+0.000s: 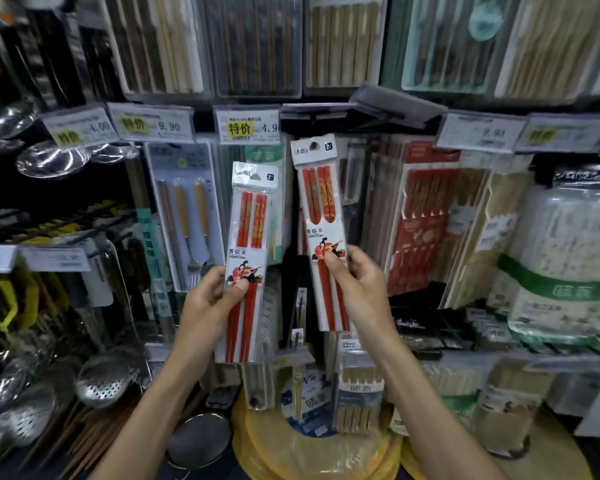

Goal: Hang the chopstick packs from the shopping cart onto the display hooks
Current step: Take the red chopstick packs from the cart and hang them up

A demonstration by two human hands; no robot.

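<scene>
**Two red chopstick packs held up at the rack**

The left hand (215,299) grips the left pack (249,237) by its lower half, with the thumb on the printed label and the fingers curled behind. This pack stands at the centre of the frame, its top leaning a little right, below the 4.90 tag (248,124).

The right hand (357,289) pinches the right pack (321,216) near its middle, thumb on the front. This pack sits higher, its top leaning left. Its hang hole is just under the dark rail right of centre, and whether a hook passes through it cannot be told.

The two packs are apart, with a dark gap between them. A cutlery set (184,209) hangs left of centre, more red packs (426,216) hang to the right, and ladles (101,379) lie at the lower left.
</scene>
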